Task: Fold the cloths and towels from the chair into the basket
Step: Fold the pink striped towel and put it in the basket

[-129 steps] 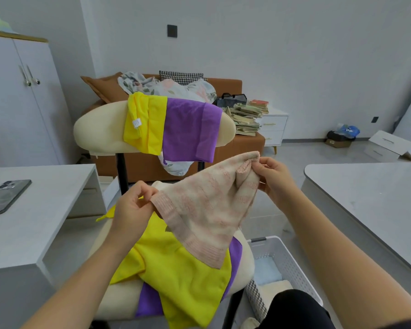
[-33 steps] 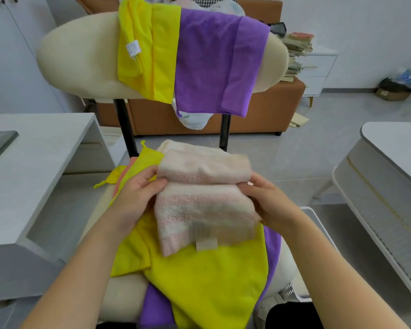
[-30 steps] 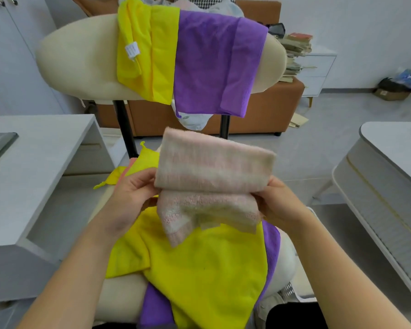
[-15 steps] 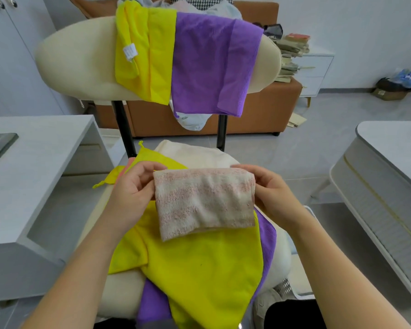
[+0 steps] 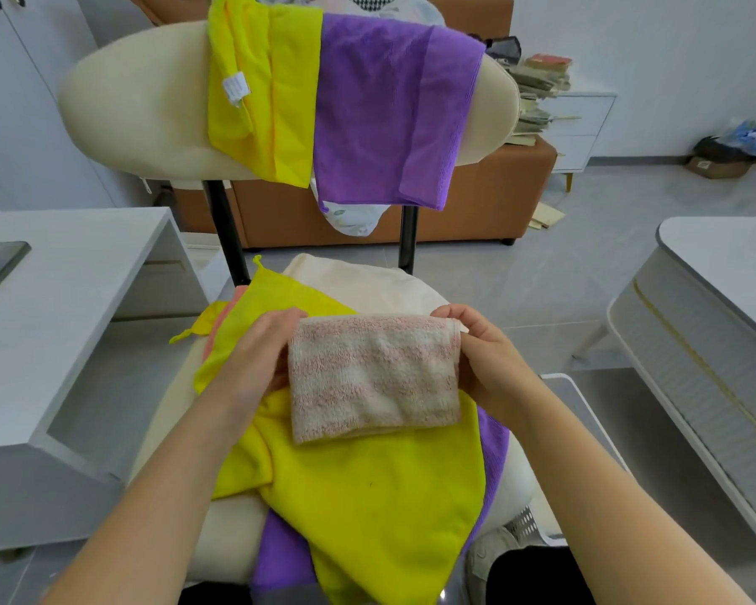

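A folded pink-striped towel (image 5: pixel 374 377) is held over the yellow cloth (image 5: pixel 367 495) on the chair seat (image 5: pixel 359 277). Its right edge is pinched by the right hand (image 5: pixel 485 364). Its left edge appears to be gripped by the blurred left hand (image 5: pixel 258 360). The white basket (image 5: pixel 561 382) is partly seen just beside the chair.

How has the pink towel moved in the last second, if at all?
Yes: the pink towel has dropped away from the chair backrest, down to the yellow cloth on the seat.
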